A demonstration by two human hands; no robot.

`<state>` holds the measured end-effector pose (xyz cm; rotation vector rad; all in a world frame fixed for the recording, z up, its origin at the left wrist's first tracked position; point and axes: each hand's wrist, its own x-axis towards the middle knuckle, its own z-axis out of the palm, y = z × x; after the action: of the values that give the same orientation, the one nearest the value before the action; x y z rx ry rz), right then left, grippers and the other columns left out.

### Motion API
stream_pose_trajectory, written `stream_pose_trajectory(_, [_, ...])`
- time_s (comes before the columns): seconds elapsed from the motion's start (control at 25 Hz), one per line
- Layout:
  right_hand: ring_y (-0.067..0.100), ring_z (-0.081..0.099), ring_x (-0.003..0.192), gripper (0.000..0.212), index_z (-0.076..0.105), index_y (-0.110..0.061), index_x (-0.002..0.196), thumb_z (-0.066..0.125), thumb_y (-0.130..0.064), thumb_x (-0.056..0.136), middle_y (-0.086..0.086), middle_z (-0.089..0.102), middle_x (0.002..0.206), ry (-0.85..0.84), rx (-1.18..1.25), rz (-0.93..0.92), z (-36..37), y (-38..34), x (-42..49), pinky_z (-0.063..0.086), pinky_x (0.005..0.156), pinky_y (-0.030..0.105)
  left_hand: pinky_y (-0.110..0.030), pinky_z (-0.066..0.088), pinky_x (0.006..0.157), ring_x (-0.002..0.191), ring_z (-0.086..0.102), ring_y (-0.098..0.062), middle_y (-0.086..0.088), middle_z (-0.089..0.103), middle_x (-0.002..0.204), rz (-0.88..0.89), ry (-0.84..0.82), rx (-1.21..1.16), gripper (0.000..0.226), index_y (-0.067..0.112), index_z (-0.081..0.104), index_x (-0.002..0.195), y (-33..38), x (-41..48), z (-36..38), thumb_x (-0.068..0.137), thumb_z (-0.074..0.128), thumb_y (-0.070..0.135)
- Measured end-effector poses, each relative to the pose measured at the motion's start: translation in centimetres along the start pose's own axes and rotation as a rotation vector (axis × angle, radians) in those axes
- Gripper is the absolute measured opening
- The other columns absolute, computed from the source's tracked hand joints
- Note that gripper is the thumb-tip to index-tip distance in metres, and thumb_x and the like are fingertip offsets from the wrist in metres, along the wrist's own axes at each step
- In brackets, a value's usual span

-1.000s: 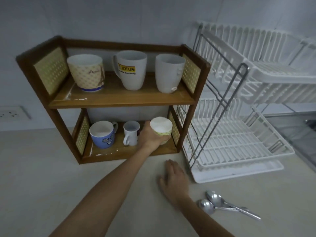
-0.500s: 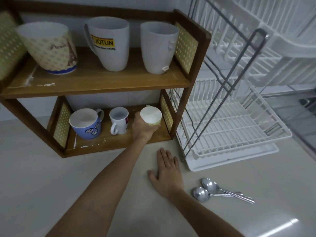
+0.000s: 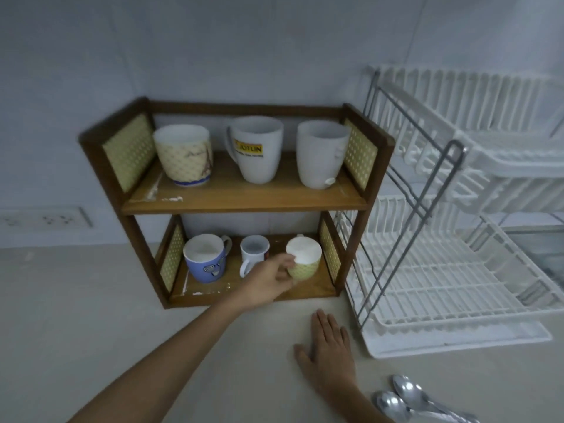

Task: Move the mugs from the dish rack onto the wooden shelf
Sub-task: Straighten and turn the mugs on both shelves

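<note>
The wooden shelf (image 3: 244,201) stands on the counter against the wall. Its top board carries a cream patterned mug (image 3: 183,155), a white JOTUN mug (image 3: 254,149) and a plain white mug (image 3: 320,154). On the bottom board stand a blue mug (image 3: 206,261), a small white mug (image 3: 253,251) and a yellow-green mug (image 3: 305,264), upright at the right end. My left hand (image 3: 268,283) is just left of the yellow-green mug, fingers loose and brushing its side. My right hand (image 3: 328,352) lies flat on the counter.
A white two-tier dish rack (image 3: 442,288) with a metal frame stands right of the shelf, no mugs in it. Two metal spoons (image 3: 406,398) lie on the counter at the lower right. A wall socket (image 3: 45,219) sits at the far left.
My left hand has set the yellow-green mug down on the bottom board and drawn back off it to the left. The camera has pulled back and up. My right hand stays flat.
</note>
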<state>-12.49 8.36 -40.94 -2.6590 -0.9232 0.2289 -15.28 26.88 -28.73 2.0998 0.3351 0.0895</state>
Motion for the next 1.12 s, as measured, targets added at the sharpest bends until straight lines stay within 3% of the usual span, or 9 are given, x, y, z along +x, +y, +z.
stream_pose_trajectory(0.12, [0.021, 0.052, 0.118, 0.049, 0.049, -0.020, 0.133, 0.059, -0.035, 0.088, 0.004, 0.057, 0.126, 0.132, 0.324, -0.021, -4.1, -2.4, 0.5, 0.041, 0.095, 0.028, -0.025, 0.056, 0.083, 0.099, 0.069, -0.013, 0.002, 0.074, 0.105, 0.120, -0.169, -0.052, 0.023, 0.027, 0.067, 0.109, 4.8, -3.2, -6.2, 0.087, 0.066, 0.022])
stream_pose_trajectory(0.2, [0.012, 0.060, 0.089, 0.028, 0.061, -0.025, 0.113, 0.060, -0.028, 0.085, -0.013, 0.060, 0.094, 0.329, 0.489, -0.172, -9.8, -5.8, 1.6, 0.044, 0.071, 0.023, -0.020, 0.058, 0.073, 0.093, 0.070, -0.009, 0.006, 0.076, 0.097, 0.249, -0.003, -0.117, 0.016, 0.036, 0.069, 0.099, 8.9, -4.4, -11.3, 0.086, 0.066, 0.027])
stream_pose_trajectory(0.28, [0.002, 0.054, 0.083, 0.023, 0.062, -0.029, 0.105, 0.052, -0.036, 0.085, -0.021, 0.055, 0.085, 0.465, 0.470, -0.365, -16.4, -9.8, 3.7, 0.042, 0.066, 0.016, -0.020, 0.057, 0.077, 0.097, 0.068, -0.007, 0.008, 0.075, 0.096, 0.349, 0.286, -0.071, 0.018, 0.034, 0.067, 0.097, 12.1, -3.7, -16.3, 0.088, 0.063, 0.019])
stream_pose_trajectory(0.36, [0.006, 0.053, 0.091, 0.028, 0.061, -0.028, 0.107, 0.048, -0.039, 0.085, -0.014, 0.060, 0.094, 0.539, 0.327, -0.515, -22.7, -13.6, 6.5, 0.047, 0.073, 0.022, -0.017, 0.047, 0.089, 0.113, 0.060, -0.011, 0.005, 0.068, 0.117, 0.290, 0.462, 0.224, 0.025, 0.028, 0.061, 0.113, 14.3, -2.2, -20.6, 0.090, 0.060, 0.017])
stream_pose_trajectory(0.52, [0.027, 0.043, 0.128, 0.049, 0.046, -0.026, 0.138, 0.051, -0.039, 0.091, 0.005, 0.049, 0.142, 0.368, -0.183, -0.490, -31.2, -19.3, 13.2, 0.037, 0.103, 0.041, -0.033, 0.029, 0.111, 0.139, 0.031, -0.025, -0.004, 0.032, 0.154, -0.115, 0.145, 0.896, 0.062, 0.025, 0.031, 0.146, 14.1, 0.7, -24.1, 0.092, 0.048, 0.050])
stream_pose_trajectory(0.68, [0.032, 0.038, 0.135, 0.077, 0.017, -0.025, 0.151, 0.041, -0.063, 0.089, 0.008, 0.036, 0.153, 0.032, -0.399, -0.373, -31.5, -20.9, 17.0, 0.036, 0.107, 0.046, -0.036, 0.030, 0.110, 0.137, 0.035, -0.028, -0.008, 0.034, 0.154, -0.240, 0.155, 0.925, 0.057, 0.024, 0.038, 0.144, 12.9, 2.1, -23.8, 0.094, 0.040, 0.051])
stream_pose_trajectory(0.88, [0.027, 0.059, 0.101, 0.068, 0.050, -0.013, 0.130, 0.050, -0.062, 0.083, 0.009, 0.062, 0.122, 0.055, -0.483, -0.405, -31.5, -21.4, 17.8, 0.049, 0.075, 0.034, -0.036, 0.046, 0.092, 0.119, 0.053, -0.029, -0.013, 0.049, 0.142, -0.482, 0.115, 0.944, 0.087, 0.012, 0.043, 0.140, 14.2, 1.7, -25.2, 0.080, 0.039, 0.075])
stream_pose_trajectory(1.04, [0.027, 0.051, 0.121, 0.081, 0.040, -0.017, 0.142, 0.061, -0.058, 0.076, 0.006, 0.051, 0.140, -0.064, -0.362, -0.420, -32.5, -20.9, 18.3, 0.046, 0.093, 0.037, -0.041, 0.034, 0.111, 0.141, 0.026, -0.026, -0.002, 0.022, 0.158, -0.346, -0.189, 1.028, 0.092, 0.030, 0.016, 0.150, 14.9, 0.6, -28.3, 0.078, 0.070, 0.051])
stream_pose_trajectory(1.12, [0.027, 0.045, 0.128, 0.089, 0.031, -0.021, 0.147, 0.065, -0.057, 0.073, 0.004, 0.044, 0.147, -0.088, -0.320, -0.417, -32.8, -20.8, 18.5, 0.043, 0.098, 0.036, -0.042, 0.032, 0.112, 0.142, 0.025, -0.025, 0.000, 0.023, 0.157, -0.274, -0.188, 0.974, 0.090, 0.035, 0.020, 0.148, 13.9, 0.4, -28.5, 0.076, 0.075, 0.041])
